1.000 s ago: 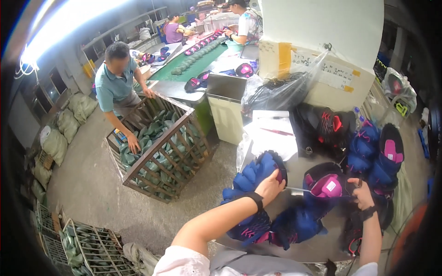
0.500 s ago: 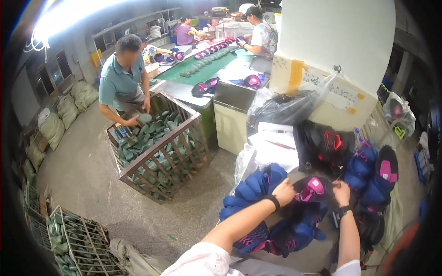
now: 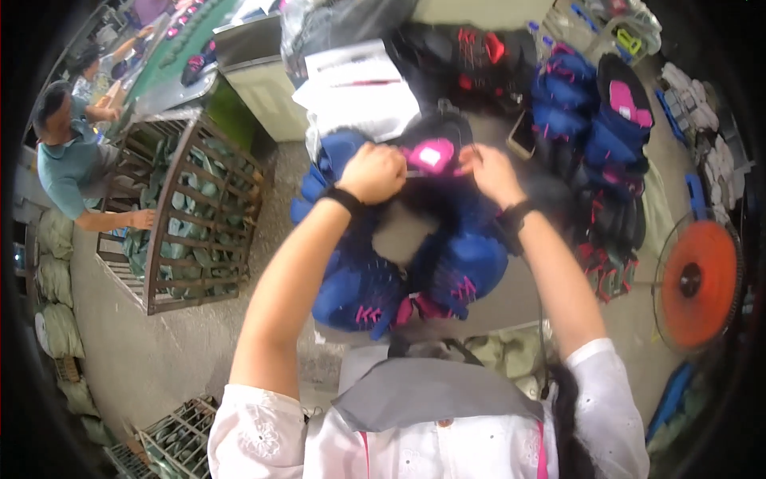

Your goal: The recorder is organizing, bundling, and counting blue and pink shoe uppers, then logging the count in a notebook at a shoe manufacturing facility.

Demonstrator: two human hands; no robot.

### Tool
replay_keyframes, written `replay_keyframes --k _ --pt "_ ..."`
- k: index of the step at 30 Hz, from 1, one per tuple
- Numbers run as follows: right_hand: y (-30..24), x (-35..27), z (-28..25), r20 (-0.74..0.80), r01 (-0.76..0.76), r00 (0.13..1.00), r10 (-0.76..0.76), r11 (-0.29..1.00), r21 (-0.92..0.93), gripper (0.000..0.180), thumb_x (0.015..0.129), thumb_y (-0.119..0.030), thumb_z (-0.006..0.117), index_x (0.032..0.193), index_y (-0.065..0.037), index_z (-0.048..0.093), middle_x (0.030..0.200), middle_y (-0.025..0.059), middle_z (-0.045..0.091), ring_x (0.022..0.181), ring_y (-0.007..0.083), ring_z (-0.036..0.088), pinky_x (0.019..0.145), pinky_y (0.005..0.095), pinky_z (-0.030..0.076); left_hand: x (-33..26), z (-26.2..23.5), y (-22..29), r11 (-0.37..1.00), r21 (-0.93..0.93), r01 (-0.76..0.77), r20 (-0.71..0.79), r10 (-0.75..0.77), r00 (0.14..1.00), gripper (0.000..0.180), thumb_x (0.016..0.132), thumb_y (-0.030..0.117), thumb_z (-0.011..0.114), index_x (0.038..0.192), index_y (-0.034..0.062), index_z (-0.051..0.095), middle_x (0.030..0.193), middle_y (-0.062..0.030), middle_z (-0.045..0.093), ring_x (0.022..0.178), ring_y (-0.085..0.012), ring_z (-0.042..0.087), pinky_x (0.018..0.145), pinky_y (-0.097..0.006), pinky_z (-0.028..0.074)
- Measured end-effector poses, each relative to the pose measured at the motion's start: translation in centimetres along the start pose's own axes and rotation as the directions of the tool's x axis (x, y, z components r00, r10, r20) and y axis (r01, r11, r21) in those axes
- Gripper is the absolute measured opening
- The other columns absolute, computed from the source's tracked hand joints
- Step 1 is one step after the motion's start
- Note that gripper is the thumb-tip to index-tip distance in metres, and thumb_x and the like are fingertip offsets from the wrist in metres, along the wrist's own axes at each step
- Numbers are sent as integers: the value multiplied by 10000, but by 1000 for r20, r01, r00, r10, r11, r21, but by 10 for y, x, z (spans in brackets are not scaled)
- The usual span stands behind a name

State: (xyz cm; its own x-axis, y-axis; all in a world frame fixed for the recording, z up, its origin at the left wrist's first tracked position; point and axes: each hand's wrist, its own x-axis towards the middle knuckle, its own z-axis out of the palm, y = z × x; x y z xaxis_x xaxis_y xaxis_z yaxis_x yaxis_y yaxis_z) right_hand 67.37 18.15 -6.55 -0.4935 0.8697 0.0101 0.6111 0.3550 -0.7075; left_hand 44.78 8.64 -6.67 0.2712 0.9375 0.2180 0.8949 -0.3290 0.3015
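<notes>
The hands (image 3: 373, 173) (image 3: 490, 174) flank a pink-lined shoe (image 3: 432, 155) above blue shoes (image 3: 471, 267).

Shoe workshop, green conveyor belt (image 3: 203, 32), slatted crate (image 3: 165, 230), blue shoes (image 3: 471, 262)

Fingertips of the left hand (image 3: 373, 173) hidden, right hand (image 3: 491, 174) and pink-lined shoe (image 3: 431, 157) blurred

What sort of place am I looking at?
Likely a shoe factory or workshop: blue, black and pink shoes are clustered on the worktable, and a slatted crate holds many green pieces, possibly shoe lasts.
</notes>
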Motion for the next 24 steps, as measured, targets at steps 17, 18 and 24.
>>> replay_keyframes --k 17,18,24 --pt "-47 -57 -14 31 247 968 -251 964 99 312 708 -238 615 897 9 586 832 142 576 789 271 553 700 346 438 7 -4 29 942 -330 61 248 24 969 180 809 176 497 851 3 524 795 -203 593 784 -373 569 691 -430 444" --pt "-53 -66 -12 -30 237 971 -236 953 188 311 715 -236 613 887 21 581 797 149 572 728 273 561 664 340 442 9 -5 24 929 -359 88 282 18 959 177 810 179 517 840 4 519 748 -177 583 737 -321 574 661 -400 445" --pt "-42 -85 46 217 -91 976 24 947 307 318 758 -199 573 950 52 603 852 215 621 815 309 615 714 353 464 27 -14 17 824 -464 326 519 -45 854 162 804 151 553 853 1 592 703 -91 593 636 -172 556 605 -298 451"
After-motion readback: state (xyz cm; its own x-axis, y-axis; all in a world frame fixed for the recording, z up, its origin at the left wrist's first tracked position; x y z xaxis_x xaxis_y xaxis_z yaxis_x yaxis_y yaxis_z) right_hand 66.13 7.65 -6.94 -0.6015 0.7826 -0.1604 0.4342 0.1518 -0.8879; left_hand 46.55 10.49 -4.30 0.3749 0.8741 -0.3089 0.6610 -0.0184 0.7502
